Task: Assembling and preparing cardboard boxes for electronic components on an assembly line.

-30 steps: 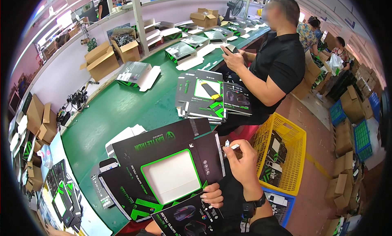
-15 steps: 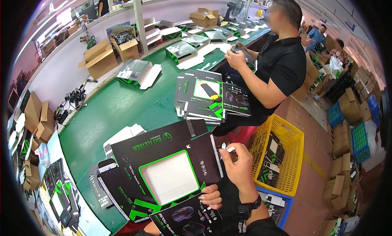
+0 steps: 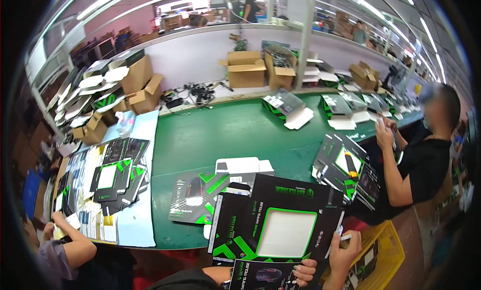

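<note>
Your green table [image 3: 210,134] is stretching away ahead. At its near edge you're holding the black windowed carton [image 3: 295,202], tilted face up, seemingly keeping its right side within reach. A stack of flat cartons [image 3: 328,165] is crowding the table's right; a grey box [image 3: 190,196] is occupying its near side. Below that edge, your left hand [image 3: 304,273] is curling closed over the carton, probably steadying it; your right hand [image 3: 344,254] is pinching a small white piece [image 3: 345,237].
</note>
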`<state>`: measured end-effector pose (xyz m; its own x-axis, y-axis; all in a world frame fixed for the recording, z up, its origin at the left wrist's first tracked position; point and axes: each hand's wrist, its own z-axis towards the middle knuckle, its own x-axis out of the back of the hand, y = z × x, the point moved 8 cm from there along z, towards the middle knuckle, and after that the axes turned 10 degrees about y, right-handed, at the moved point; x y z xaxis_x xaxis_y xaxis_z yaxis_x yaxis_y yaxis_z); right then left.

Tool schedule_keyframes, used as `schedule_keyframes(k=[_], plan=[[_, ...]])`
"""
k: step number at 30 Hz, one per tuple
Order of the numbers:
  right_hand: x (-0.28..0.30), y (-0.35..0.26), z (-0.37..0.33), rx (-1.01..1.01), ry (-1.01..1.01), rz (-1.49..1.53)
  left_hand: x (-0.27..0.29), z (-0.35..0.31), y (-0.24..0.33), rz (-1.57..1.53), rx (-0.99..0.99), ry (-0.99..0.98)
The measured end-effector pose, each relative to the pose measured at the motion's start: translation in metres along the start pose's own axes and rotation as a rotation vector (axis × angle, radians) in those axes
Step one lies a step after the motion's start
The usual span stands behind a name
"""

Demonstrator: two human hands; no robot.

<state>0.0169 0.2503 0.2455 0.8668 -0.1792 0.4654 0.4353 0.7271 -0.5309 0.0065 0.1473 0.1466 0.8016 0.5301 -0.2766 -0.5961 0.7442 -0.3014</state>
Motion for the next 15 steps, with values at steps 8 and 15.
schedule_keyframes(k=[8,15], plan=[[-0.005,-0.003,-0.014,0.138,-0.023,-0.056,-0.01,-0.003,0.004,0.094,0.002,-0.082],[0.014,-0.052,-0.026,0.339,-0.041,0.026,-0.016,0.002,0.007,0.07,-0.006,-0.104]])
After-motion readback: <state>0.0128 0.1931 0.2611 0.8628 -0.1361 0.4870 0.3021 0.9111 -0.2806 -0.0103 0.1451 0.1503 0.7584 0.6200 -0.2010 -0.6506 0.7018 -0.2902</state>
